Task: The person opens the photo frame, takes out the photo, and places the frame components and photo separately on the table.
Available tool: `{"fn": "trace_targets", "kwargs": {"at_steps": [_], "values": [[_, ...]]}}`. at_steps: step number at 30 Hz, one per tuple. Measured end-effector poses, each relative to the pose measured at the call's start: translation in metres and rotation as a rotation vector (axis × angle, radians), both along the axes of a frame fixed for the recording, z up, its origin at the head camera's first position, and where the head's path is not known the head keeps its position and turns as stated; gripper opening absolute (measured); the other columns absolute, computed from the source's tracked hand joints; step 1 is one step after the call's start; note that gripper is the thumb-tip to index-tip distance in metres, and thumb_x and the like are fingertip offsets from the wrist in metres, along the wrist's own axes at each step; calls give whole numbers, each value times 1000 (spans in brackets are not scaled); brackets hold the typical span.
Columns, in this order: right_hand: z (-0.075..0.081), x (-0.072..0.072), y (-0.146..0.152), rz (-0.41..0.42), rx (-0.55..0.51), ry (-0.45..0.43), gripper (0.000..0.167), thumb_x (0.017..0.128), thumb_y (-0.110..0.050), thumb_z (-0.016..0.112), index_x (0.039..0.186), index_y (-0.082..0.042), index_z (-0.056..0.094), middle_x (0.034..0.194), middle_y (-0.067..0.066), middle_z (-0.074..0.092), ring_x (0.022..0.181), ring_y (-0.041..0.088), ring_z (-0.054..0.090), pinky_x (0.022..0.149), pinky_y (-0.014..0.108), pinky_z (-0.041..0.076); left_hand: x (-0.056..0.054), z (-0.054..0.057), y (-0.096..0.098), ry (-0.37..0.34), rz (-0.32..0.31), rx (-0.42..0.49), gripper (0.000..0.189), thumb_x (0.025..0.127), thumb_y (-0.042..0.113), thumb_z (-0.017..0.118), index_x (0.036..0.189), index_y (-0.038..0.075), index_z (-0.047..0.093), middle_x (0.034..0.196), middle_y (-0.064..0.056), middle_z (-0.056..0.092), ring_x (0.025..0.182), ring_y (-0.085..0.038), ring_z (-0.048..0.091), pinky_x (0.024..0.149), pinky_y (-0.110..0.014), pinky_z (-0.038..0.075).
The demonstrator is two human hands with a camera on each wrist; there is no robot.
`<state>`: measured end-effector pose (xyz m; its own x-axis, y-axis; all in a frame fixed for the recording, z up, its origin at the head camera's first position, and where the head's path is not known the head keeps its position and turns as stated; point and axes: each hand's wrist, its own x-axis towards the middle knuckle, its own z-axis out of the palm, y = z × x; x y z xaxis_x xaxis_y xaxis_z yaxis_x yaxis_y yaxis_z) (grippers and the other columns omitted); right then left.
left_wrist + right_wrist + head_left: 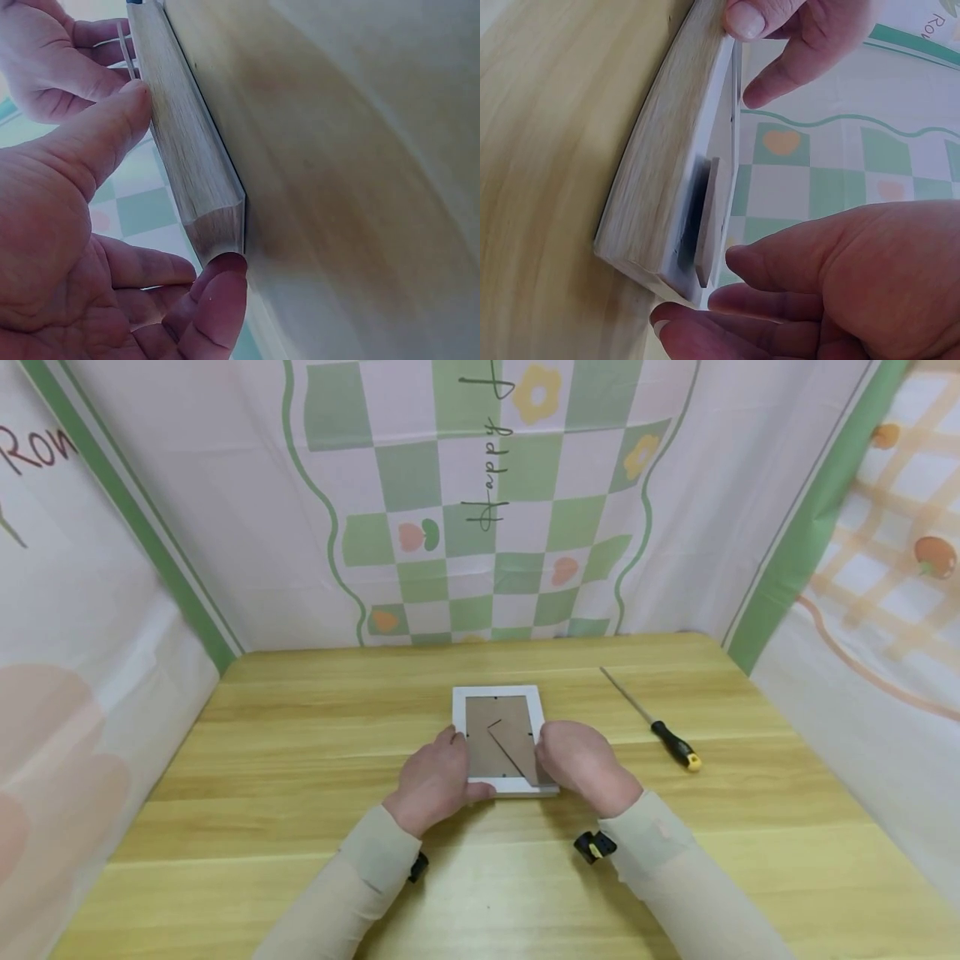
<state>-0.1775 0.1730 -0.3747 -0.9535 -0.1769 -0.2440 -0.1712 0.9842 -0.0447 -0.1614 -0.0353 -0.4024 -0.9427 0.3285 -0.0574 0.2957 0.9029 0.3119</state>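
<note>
A white picture frame [497, 691] lies face down on the table, its brown backing board [480, 756] turned up. On that board a slanted support leg [711, 225] stands slightly raised at its near end, with a dark gap under it. My left hand [435, 781] grips the frame's left side, thumb along the near edge and fingers round the side. My right hand [581, 760] is at the right side near the close corner. In the right wrist view its fingertips [667, 315] are right at the corner, with the thumb apart from the leg.
A screwdriver [675, 745] with a black and yellow handle lies to the right of the frame, its shaft pointing away to the left. The wooden table [300, 718] ends at a patterned cloth backdrop [525, 510]. Cloth walls also hang at left and right.
</note>
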Motion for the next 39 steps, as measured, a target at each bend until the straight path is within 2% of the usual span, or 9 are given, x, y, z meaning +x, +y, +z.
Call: {"fn": "trace_targets", "kwargs": {"at_steps": [6, 10, 15, 18, 21, 24, 26, 32, 39], "values": [[3, 1, 7, -44, -105, 40, 22, 105, -16, 53, 99, -4, 71, 80, 6, 62, 71, 20, 57, 65, 35, 55, 0, 1, 2, 13, -11, -11, 90, 83, 59, 82, 137, -9, 59, 154, -26, 50, 111, -39, 70, 84, -45, 61], [8, 1, 14, -61, -127, 44, 23, 107, -19, 52, 107, -2, 68, 85, 9, 64, 74, 22, 59, 67, 39, 56, 0, 1, 2, 20, -15, -19, 87, 84, 59, 82, 134, -9, 62, 154, -26, 50, 109, -39, 70, 81, -45, 61], [13, 1, 27, -97, -152, 81, 39, 106, -22, 52, 136, 1, 61, 123, 22, 70, 99, 36, 69, 80, 51, 59, 0, 2, 3, 11, -15, -25, 88, 84, 60, 81, 135, -9, 62, 156, -25, 48, 104, -38, 71, 75, -43, 61], [15, 1, 34, -123, -148, 127, 46, 105, -23, 51, 146, -1, 55, 136, 25, 66, 104, 39, 70, 77, 53, 60, 0, 3, 3, 13, -17, -25, 90, 84, 62, 80, 136, -10, 61, 156, -26, 48, 102, -38, 72, 72, -42, 61], [15, 0, 44, -135, -122, 183, 47, 104, -22, 52, 145, 1, 55, 124, 27, 70, 89, 37, 71, 63, 49, 58, 0, 3, 3, 20, -18, -32, 91, 84, 63, 79, 135, -10, 61, 156, -25, 48, 101, -38, 72, 71, -42, 61], [15, -2, 55, -154, -106, 228, 47, 103, -22, 54, 142, 4, 54, 118, 32, 69, 90, 46, 69, 62, 53, 58, -1, 2, 3, 24, -16, -45, 92, 84, 64, 78, 135, -10, 61, 156, -25, 48, 101, -39, 72, 71, -42, 62], [13, -3, 64, -176, -93, 242, 50, 104, -24, 55, 144, 5, 51, 120, 36, 66, 99, 55, 66, 66, 59, 58, -1, 2, 4, 27, -16, -52, 93, 84, 65, 78, 136, -10, 60, 156, -24, 48, 103, -39, 72, 73, -42, 62], [3, -8, 95, -264, -98, 203, 57, 104, -23, 50, 154, 5, 39, 129, 42, 56, 114, 65, 52, 78, 70, 51, -1, 1, 4, 18, -24, -58, 92, 85, 65, 77, 137, -10, 60, 156, -23, 48, 105, -39, 71, 75, -43, 62], [-5, -6, 118, -317, -149, 113, 48, 104, -17, 44, 145, 7, 40, 119, 41, 55, 102, 63, 54, 72, 68, 50, -2, 1, 5, 7, -14, -59, 96, 84, 67, 76, 138, -10, 58, 158, -24, 46, 100, -38, 72, 69, -41, 61]]}}
